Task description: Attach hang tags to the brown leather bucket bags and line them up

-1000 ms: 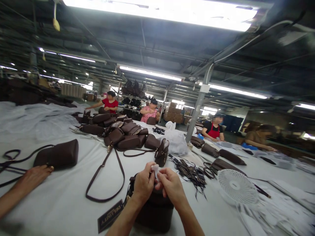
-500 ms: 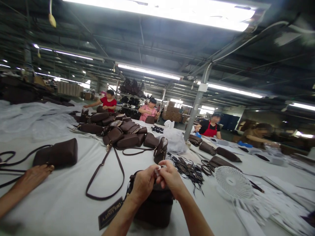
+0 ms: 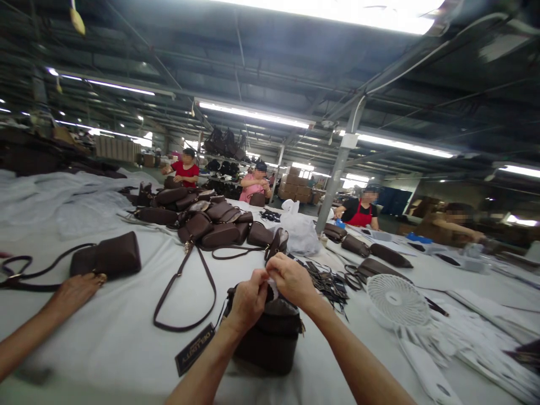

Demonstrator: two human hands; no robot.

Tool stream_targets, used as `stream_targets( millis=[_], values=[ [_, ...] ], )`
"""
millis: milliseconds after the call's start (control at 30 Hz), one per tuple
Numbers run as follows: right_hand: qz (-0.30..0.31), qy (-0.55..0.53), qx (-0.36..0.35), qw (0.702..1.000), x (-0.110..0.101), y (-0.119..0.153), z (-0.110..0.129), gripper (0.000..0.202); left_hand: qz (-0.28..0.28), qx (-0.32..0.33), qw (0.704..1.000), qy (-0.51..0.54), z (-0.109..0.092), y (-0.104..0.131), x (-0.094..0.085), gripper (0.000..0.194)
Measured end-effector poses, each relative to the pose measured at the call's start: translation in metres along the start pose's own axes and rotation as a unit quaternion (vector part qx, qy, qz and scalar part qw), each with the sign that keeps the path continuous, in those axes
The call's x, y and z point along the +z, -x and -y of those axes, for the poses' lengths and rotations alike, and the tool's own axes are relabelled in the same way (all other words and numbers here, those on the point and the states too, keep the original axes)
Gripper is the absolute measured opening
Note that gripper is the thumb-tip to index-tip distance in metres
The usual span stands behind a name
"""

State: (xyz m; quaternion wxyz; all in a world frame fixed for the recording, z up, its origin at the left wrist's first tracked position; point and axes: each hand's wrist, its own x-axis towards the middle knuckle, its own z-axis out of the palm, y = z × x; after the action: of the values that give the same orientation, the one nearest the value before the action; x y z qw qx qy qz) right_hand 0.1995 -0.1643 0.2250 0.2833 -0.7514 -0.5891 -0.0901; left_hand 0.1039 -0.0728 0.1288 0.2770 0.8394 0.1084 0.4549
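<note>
A dark brown handbag (image 3: 268, 346) stands upright on the table in front of me, its top open and grey lining partly showing. Over that opening, my left hand (image 3: 245, 301) and my right hand (image 3: 293, 280) meet with fingertips pinched. Between them shows a small white piece (image 3: 273, 288), thin and crumpled; its kind is unclear and the fingers cover much of it. A black hang tag (image 3: 194, 349) with gold lettering lies beside the bag, left of my left wrist.
A pile of brown bags (image 3: 219, 225) lies ahead, one strap (image 3: 184, 327) looping toward me. Black tags (image 3: 327, 281) and a white fan (image 3: 397, 301) are at right. At left, another person's hand (image 3: 80, 289) touches a brown bag (image 3: 112, 256). Several people work beyond.
My right hand has risen and turned over, its fingertips now against my left fingertips. More of the bag's opening shows. The neighbour's hand and bag appear slightly farther right.
</note>
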Motion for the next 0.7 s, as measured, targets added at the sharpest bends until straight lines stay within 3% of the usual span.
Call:
stream_targets(
  millis=[100, 200, 267, 300, 467, 567, 700],
  values=[
    [-0.051, 0.039, 0.024, 0.998, -0.003, -0.005, 0.002, 0.017, 0.059, 0.003, 0.998, 0.020, -0.008, -0.005, -0.011, 0.014],
    [-0.033, -0.001, 0.061, 0.998, -0.010, -0.014, -0.003, 0.015, 0.129, 0.015, 0.990, 0.051, -0.018, -0.015, -0.028, 0.014],
    [-0.010, -0.010, 0.072, 0.997, -0.016, -0.020, -0.004, 0.016, 0.156, 0.040, 0.985, 0.055, -0.024, -0.023, -0.036, 0.008],
    [-0.006, -0.006, 0.070, 0.997, -0.019, -0.023, -0.003, 0.016, 0.162, 0.054, 0.984, 0.041, -0.025, -0.027, -0.037, 0.014],
    [-0.042, 0.045, 0.063, 0.996, -0.027, -0.032, 0.007, 0.015, 0.195, 0.120, 0.970, -0.080, -0.023, -0.034, -0.023, 0.040],
    [-0.073, 0.033, 0.085, 0.993, -0.024, -0.032, 0.007, 0.015, 0.240, 0.149, 0.957, -0.060, -0.017, -0.033, -0.016, 0.042],
    [-0.110, -0.012, 0.107, 0.988, -0.021, -0.031, -0.003, 0.014, 0.310, 0.151, 0.938, -0.023, -0.016, -0.044, -0.025, 0.036]
  ],
)
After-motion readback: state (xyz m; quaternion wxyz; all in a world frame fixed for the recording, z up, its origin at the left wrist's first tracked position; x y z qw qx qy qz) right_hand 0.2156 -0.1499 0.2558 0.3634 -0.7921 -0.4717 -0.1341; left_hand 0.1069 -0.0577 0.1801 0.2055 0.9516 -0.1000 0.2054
